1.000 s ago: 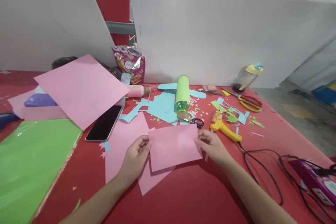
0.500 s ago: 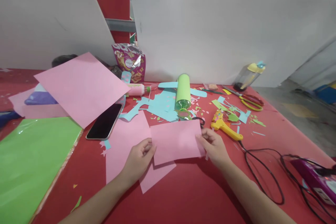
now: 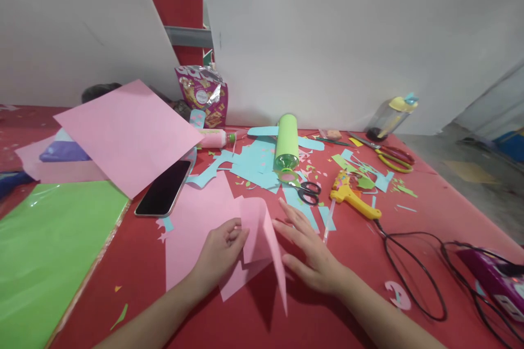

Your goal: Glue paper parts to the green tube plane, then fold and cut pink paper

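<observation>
A small pink sheet of paper (image 3: 256, 229) is pinched at its left edge by my left hand (image 3: 223, 251). Its right half curls up and leans back toward me. My right hand (image 3: 309, 253), fingers spread, is right behind the curled half, touching or very close to it. More pink paper (image 3: 196, 223) lies flat beneath on the red table. Ahead lies a bottle wrapped in green paper (image 3: 287, 136), its clear green neck pointing toward me. Black-handled scissors (image 3: 310, 193) rest between the bottle and my right hand.
A yellow glue gun (image 3: 354, 202) with a black cord lies to the right, near a purple power strip (image 3: 491, 278). Large scissors (image 3: 395, 158) lie farther back. At left are a phone (image 3: 164, 191), a large pink sheet (image 3: 131, 136) and a green pack (image 3: 57, 251). Blue scraps (image 3: 257, 163) litter the middle.
The small pink sheet was flat between both hands; its right side has now bent up and leftward. My right hand has moved left and its fingers have opened. My left hand keeps its hold.
</observation>
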{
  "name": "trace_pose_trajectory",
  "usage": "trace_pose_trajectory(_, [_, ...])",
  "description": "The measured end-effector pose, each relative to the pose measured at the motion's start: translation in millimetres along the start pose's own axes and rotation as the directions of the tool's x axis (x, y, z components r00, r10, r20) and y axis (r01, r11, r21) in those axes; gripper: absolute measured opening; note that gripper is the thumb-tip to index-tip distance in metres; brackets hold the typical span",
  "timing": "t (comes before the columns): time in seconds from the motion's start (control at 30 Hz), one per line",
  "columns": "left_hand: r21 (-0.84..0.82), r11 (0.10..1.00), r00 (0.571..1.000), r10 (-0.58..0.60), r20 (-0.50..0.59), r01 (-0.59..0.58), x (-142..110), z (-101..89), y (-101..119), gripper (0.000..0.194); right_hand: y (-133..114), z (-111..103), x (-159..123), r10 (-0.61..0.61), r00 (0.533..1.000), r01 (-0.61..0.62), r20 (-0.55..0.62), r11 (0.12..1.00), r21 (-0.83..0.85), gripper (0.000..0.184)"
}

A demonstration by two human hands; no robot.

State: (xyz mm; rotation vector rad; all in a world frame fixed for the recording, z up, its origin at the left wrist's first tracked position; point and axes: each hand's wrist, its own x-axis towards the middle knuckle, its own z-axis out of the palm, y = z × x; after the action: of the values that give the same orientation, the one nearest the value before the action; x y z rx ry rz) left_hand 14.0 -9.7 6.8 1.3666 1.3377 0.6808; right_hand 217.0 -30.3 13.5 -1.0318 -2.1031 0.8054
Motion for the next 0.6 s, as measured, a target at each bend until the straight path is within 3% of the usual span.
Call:
trace_pose_trajectory(0.07, [-0.057, 0.998, 0.998, 0.033, 0.047, -0.030, -2, 1.0, 2, 0.017, -3, 6, -1, 0.068, 0.997, -0.070, 0.033, 0.996, 0.049, 0.046])
trace_pose_trajectory(0.17, [-0.063, 0.997, 0.996, 0.051, 0.074, -0.046, -7, 3.5, 4, 0.018, -7, 14, -2, 0.176, 0.983, -0.181, 0.044, 0.947, 0.264, 0.058])
trace_pose_trajectory(0.27, [-0.024, 0.999, 0.996, 0.048, 0.072, -0.047, -10, 6.5, 5, 0.020, -10, 21, 0, 0.273, 0.959, -0.267, 0.073, 0.791, 0.551, 0.078])
trace_pose_trajectory(0.33, [-0.085, 0.995, 0.990, 0.065, 0.124, -0.054, -11, 8.0, 6, 0.021, -11, 25, 2, 0.308, 0.946, -0.292, 0.103, 0.667, 0.686, 0.087])
trace_pose_trajectory(0.43, [-0.219, 0.974, 0.969, 0.100, 0.225, -0.049, -13, 9.3, 7, 0.020, -11, 29, 4, 0.345, 0.930, -0.308, 0.128, 0.540, 0.783, 0.091])
trace_pose_trajectory(0.6, [-0.267, 0.964, 0.970, 0.081, 0.231, -0.017, -12, 10.1, 5, 0.023, -8, 29, 8, 0.428, 0.894, -0.322, 0.130, 0.413, 0.852, 0.100])
